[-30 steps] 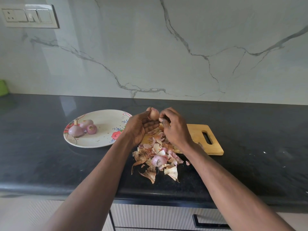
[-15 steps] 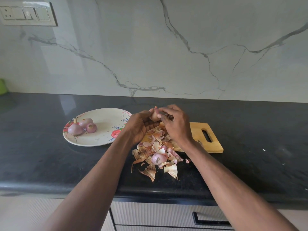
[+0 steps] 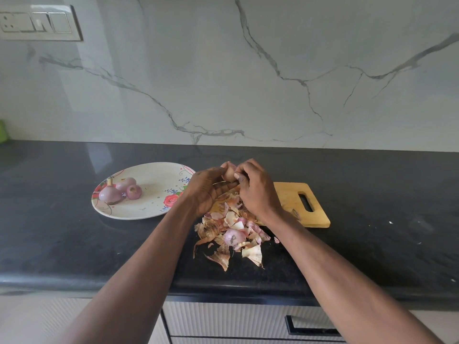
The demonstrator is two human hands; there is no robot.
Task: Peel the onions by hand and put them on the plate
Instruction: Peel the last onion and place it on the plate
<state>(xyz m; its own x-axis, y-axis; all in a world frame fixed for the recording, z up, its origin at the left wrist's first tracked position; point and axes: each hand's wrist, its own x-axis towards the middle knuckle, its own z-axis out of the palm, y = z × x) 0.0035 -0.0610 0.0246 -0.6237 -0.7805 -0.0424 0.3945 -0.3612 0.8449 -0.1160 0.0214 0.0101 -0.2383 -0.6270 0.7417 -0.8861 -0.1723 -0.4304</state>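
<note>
A small onion [image 3: 229, 173] with papery brown skin is held above the wooden cutting board [image 3: 295, 202]. My left hand [image 3: 207, 191] cradles it from the left. From the right, my right hand [image 3: 255, 187] pinches at its skin with curled fingers. Three peeled pinkish onions [image 3: 120, 191] lie on the left part of the white flowered plate [image 3: 149, 209]. Below my hands a heap of onion peels [image 3: 231, 234] spreads over the board's near end and the black counter, with one pinkish onion [image 3: 233, 237] among them.
The black counter [image 3: 62, 239] runs to a front edge with drawers [image 3: 236, 321] below. A marble wall rises behind, with a switch panel [image 3: 37, 23] at upper left. A green object [image 3: 3, 131] shows at the left edge.
Both hands have stayed above the board with the onion between them; my right fingers have shifted slightly over the onion's top.
</note>
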